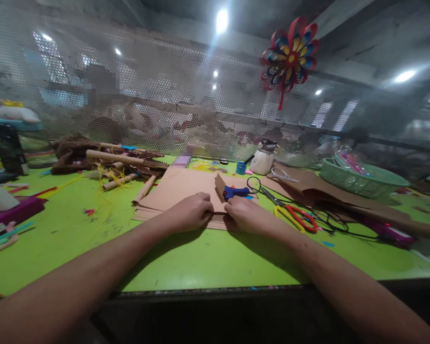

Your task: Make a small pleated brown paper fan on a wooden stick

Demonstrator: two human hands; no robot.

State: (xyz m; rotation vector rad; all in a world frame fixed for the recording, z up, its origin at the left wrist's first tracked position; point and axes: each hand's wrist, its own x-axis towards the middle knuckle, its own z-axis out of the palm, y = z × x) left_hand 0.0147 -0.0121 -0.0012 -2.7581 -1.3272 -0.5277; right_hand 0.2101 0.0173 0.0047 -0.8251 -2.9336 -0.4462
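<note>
Beyond the grip, a perforated screen [186,91] is stood along a green table [208,263]. On that table, directly under the grip, the brown paper sheet [186,188] is laid over others; its near edge is run crosswise before the body, and its left edge is slanted away toward the screen. Which side is longer cannot be told, since the right end is partly covered. That near edge is pinched by the curled fingers of both the left hand [195,211] and the right hand [241,216], set close together.

Well to the right of the grip, a green basket [365,181] is filled with coloured sticks [353,161] in clear plastic. Beyond the right hand, a white jug [261,161] is stood upright, its contents hidden. Just right of the grip, scissors [296,217] are laid, red-and-yellow handles nearest. A blue glue gun [235,192] is rested just beyond the right hand. Farther off, a dark handle [250,159] is leaned at a small blue pot [241,167]. Marks on a purple box [25,210], far left, are too small to be read.
</note>
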